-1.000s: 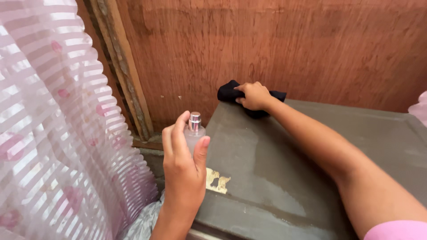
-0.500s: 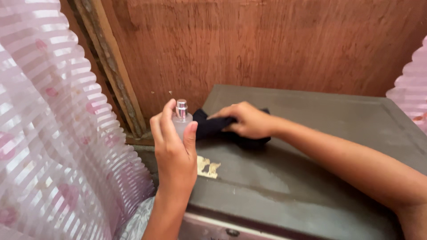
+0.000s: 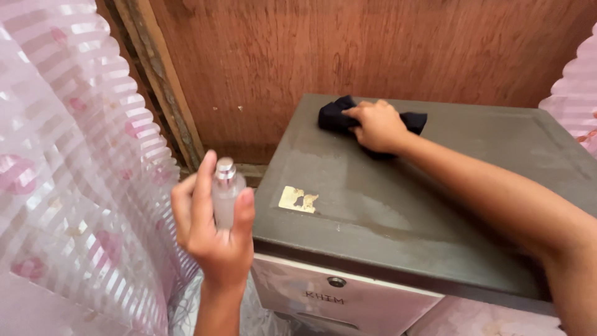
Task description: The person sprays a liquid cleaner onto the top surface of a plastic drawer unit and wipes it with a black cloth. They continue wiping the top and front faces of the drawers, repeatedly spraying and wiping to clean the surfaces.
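Cloth (image 3: pixel 339 115), dark and bunched, lies at the back left of the grey cabinet top (image 3: pixel 435 205), pressed flat under the right hand (image 3: pixel 376 124); half a second ago it was nearer the front left corner, so the wiping has moved toward the wooden wall (image 3: pixel 373 50). Its long axis runs left to right along the back edge. The left hand (image 3: pixel 214 233) grips a small clear spray bottle (image 3: pixel 224 193) upright, off the cabinet's left side
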